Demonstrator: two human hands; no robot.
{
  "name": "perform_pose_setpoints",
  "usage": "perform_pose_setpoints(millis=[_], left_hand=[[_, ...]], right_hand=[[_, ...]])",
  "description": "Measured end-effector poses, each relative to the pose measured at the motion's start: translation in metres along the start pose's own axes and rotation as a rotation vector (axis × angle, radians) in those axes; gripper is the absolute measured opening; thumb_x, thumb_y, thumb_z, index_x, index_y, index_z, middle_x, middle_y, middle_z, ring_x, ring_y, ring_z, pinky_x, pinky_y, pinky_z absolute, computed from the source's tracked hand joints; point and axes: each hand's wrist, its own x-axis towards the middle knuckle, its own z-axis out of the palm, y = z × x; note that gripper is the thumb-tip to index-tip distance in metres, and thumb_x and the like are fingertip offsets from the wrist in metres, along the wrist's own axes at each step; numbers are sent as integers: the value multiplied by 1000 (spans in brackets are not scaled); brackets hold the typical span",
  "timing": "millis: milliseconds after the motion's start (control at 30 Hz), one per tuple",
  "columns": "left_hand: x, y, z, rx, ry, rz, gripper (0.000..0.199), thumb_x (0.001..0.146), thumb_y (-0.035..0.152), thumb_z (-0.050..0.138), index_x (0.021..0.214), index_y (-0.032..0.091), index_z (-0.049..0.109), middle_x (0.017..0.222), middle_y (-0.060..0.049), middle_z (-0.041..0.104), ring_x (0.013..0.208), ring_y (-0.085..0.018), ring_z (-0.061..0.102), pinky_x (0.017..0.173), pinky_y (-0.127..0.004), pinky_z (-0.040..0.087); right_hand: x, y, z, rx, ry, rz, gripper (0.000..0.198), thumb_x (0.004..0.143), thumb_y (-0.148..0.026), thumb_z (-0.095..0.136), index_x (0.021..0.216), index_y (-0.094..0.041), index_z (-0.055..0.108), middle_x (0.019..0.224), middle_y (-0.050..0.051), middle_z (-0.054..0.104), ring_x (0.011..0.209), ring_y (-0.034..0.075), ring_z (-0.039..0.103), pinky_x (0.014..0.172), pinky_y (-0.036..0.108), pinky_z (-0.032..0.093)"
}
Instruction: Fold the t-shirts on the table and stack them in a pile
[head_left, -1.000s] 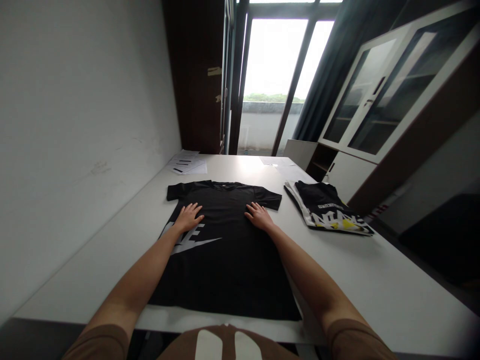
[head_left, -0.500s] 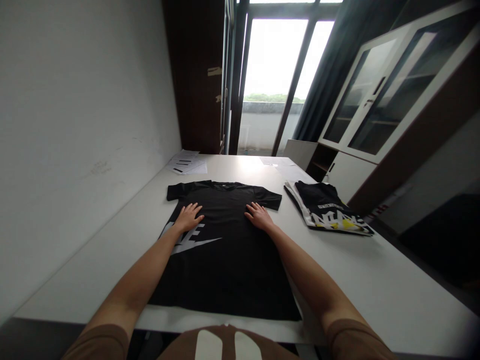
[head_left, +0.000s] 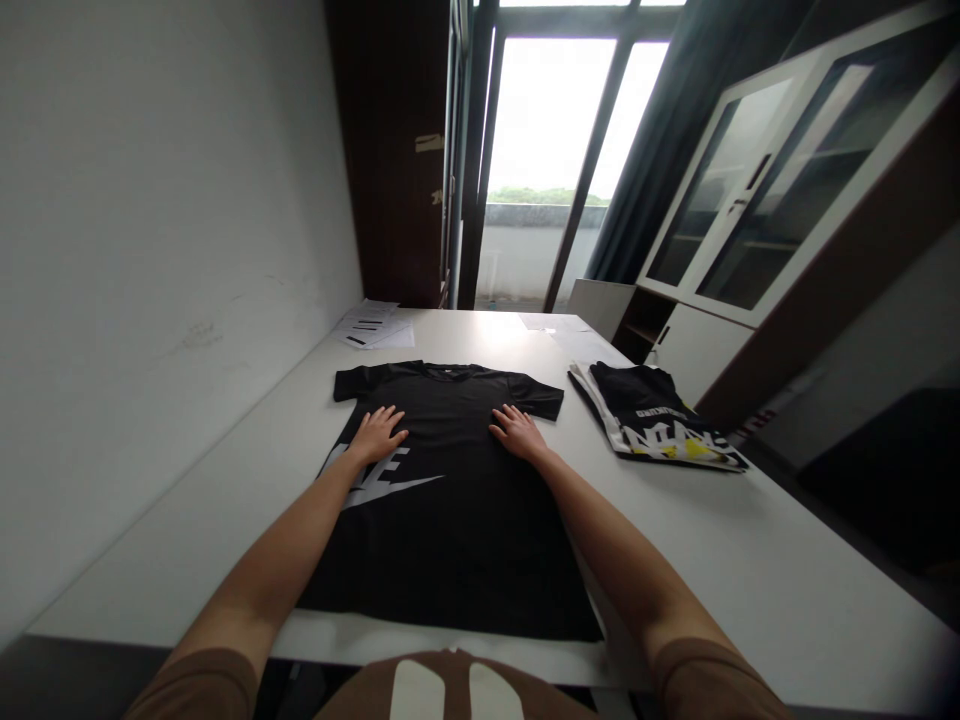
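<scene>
A black T-shirt [head_left: 465, 540] with a grey-white print lies spread flat on the white table, its collar at the far end and its hem near me. My left hand [head_left: 377, 436] rests open on the shirt's left chest, just above the print, which it and my forearm partly cover. On the right side of the chest, below the sleeve, my right hand [head_left: 517, 432] lies flat with fingers stretched out. Neither hand grips the cloth.
To the right on the table [head_left: 750, 570] sits a stack of folded shirts [head_left: 645, 410], the top one black with white and yellow print. Paper sheets [head_left: 375, 328] lie at the far left, and more sheets [head_left: 570, 332] at the far right. A wall [head_left: 187, 250] borders the left side.
</scene>
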Motion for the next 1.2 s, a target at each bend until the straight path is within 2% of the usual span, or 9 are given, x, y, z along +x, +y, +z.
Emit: perform_pose_setpoints(millis=[1200], left_hand=[[0, 0, 1, 3, 8, 5, 65, 101, 61, 38, 156, 27, 43, 167, -8, 31, 155, -32, 22, 123, -54, 19]], right_hand=[[-2, -2, -1, -7, 17, -6, 64, 106, -60, 34, 161, -27, 38, 168, 7, 24, 156, 26, 17, 125, 44, 14]])
